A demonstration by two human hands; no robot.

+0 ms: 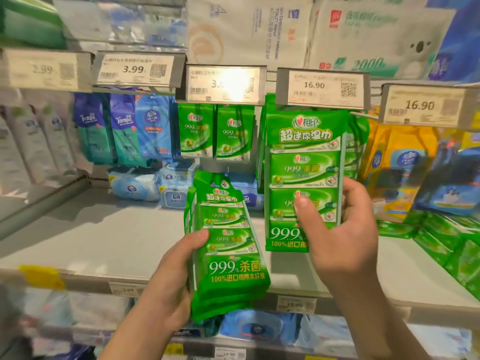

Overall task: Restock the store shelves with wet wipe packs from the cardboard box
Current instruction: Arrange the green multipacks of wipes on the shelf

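Wet wipe packs in both my hands, in front of the shelf.

Nearest, at 7 o'clock, my left hand clamps a stack of green packs; at 3 o'clock my right hand pinches a hanging pack by its lower edge, under the 16.90 price tag. I judge them light, soft, slippery film; best gripped at the side edges.

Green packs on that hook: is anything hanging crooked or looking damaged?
Nothing stands out. The green multipack hangs fairly straight under the 16.90 price tag, with the right hand gripping its lower part. The left hand holds a stack of matching packs, slightly tilted but intact.
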